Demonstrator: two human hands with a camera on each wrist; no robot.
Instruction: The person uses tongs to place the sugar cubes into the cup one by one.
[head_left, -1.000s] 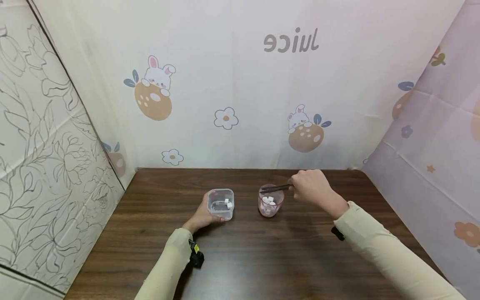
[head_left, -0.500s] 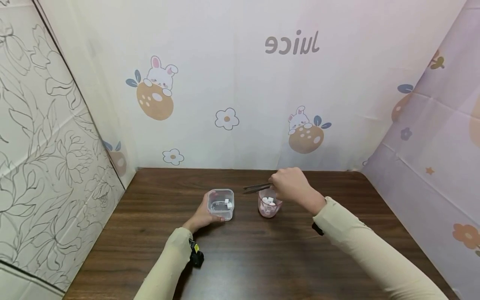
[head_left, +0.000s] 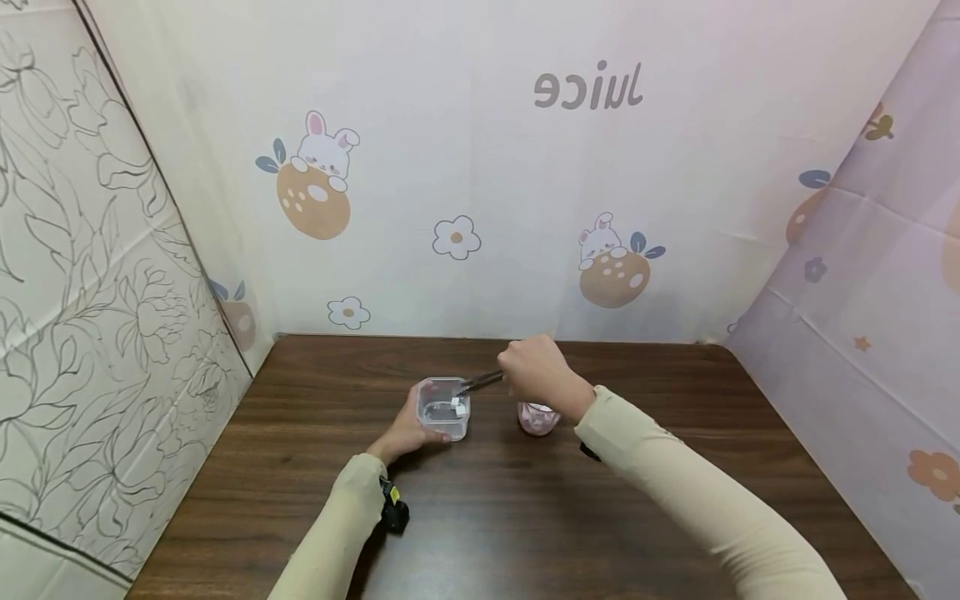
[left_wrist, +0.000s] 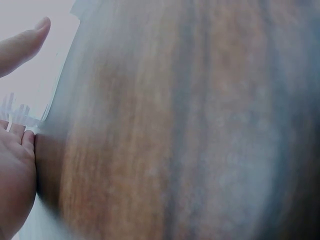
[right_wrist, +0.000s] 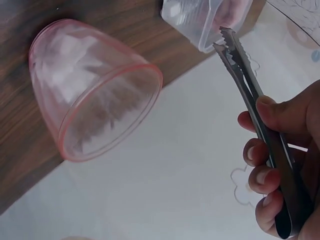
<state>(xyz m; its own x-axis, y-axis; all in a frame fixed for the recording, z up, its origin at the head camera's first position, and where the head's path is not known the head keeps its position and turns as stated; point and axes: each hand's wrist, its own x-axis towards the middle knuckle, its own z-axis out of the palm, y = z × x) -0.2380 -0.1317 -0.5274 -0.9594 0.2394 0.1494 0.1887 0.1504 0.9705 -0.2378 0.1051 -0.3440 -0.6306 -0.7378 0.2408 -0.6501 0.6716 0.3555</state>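
My left hand [head_left: 403,431] grips a clear square plastic container [head_left: 457,428] on the table, thumb along the near side. A few small white cubes [head_left: 460,409] lie at the right inside it. In my right hand [head_left: 542,373] is a pair of metal tongs [head_left: 483,381], their tips over the container's right rim. The right wrist view shows the toothed tips of the tongs [right_wrist: 257,105] slightly apart with nothing between them. A pink-tinted clear cup [head_left: 537,423] holding several white cubes stands below my right hand, which hides part of its rim.
A dark wood-grain table [head_left: 480,517] reaches back to a printed cloth wall [head_left: 390,167]. More cloth stands along the left and right sides. The cup is a short way right of the container.
My right hand has moved left with the tongs, from over the cup to the container's right rim. My left hand and the container have stayed in place.
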